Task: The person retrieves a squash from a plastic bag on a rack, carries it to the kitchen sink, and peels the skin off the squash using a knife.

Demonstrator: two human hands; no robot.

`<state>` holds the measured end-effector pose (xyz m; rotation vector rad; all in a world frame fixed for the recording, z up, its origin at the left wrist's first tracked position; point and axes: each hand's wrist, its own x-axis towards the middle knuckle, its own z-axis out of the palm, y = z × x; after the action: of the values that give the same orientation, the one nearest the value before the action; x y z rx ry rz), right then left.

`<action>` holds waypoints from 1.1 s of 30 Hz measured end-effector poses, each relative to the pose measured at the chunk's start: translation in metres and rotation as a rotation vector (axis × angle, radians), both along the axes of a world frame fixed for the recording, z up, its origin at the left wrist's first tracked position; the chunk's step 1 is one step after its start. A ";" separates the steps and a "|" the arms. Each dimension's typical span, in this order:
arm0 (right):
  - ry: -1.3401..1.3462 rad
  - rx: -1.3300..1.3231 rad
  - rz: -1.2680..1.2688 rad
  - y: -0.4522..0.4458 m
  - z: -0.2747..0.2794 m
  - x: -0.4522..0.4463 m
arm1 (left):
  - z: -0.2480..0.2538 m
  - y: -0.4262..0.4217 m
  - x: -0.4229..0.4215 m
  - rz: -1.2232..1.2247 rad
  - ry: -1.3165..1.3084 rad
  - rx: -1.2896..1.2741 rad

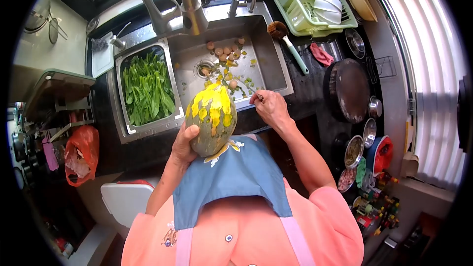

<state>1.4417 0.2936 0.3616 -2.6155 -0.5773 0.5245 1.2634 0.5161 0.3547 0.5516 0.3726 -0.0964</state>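
Observation:
A green pumpkin [212, 123] with bright yellow peeled patches on its upper part stands at the front edge of the sink [258, 51]. My left hand [185, 143] grips it from the left, thumb on its surface. To the right of the pumpkin, apart from it, my right hand [271, 108] is closed round a small thin tool [259, 97], most of it hidden by the fingers; its kind is unclear. Green and yellow peel bits and several round brownish pieces [226, 50] lie in the sink basin around the drain [202, 69].
Leafy greens [148, 88] fill the left basin. Faucets [192, 15] rise behind the sink. On the right are a brush [294, 54], a green dish rack [315, 30], a pink cloth [321, 54], a dark round pan [350, 91] and metal bowls. A red bag [81, 155] hangs left.

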 end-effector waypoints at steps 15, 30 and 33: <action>-0.119 0.141 -0.025 0.035 0.023 -0.022 | -0.014 0.010 0.010 -0.015 -0.064 -0.437; -0.194 0.066 -0.045 0.026 -0.006 -0.003 | -0.015 0.000 0.006 -0.002 -0.100 -0.430; -0.245 0.148 0.049 0.037 0.028 -0.035 | -0.012 -0.003 0.007 0.037 -0.041 -0.421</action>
<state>1.4071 0.3302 0.3897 -2.5454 -0.7289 0.1675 1.2701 0.5135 0.3428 0.1302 0.3104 -0.1240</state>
